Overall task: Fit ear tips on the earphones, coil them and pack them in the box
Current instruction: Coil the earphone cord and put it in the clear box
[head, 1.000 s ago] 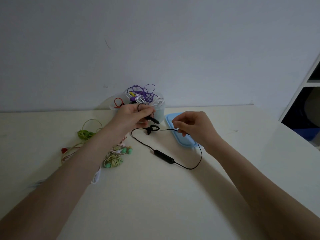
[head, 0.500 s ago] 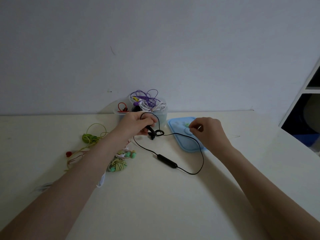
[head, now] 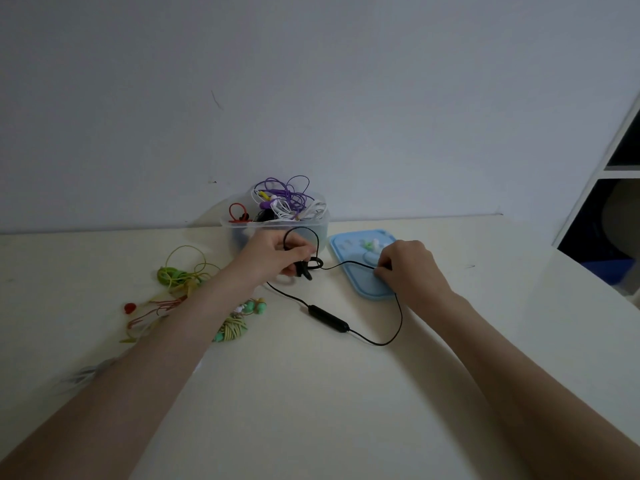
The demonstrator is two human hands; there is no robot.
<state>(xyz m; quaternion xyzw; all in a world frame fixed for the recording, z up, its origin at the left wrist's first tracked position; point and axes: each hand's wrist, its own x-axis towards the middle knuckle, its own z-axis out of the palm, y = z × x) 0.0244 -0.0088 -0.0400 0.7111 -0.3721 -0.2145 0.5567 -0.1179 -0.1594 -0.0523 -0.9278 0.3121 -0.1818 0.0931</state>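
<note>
With our left hand (head: 277, 258) gripping the black wired earphones (head: 308, 268) near the clear plastic box (head: 277, 230) at the far side of the counter (head: 311, 393), and our right hand (head: 405, 265) pinching on the blue lid (head: 360, 282), we should pick one small tip firmly and press it straight.

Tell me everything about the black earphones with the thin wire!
The black earphones with the thin wire lie loose, uncoiled, on the cream table. A slim black control pod sits midway. The left hand grips the earbud end; the right hand pinches the wire over the blue lid.
</note>
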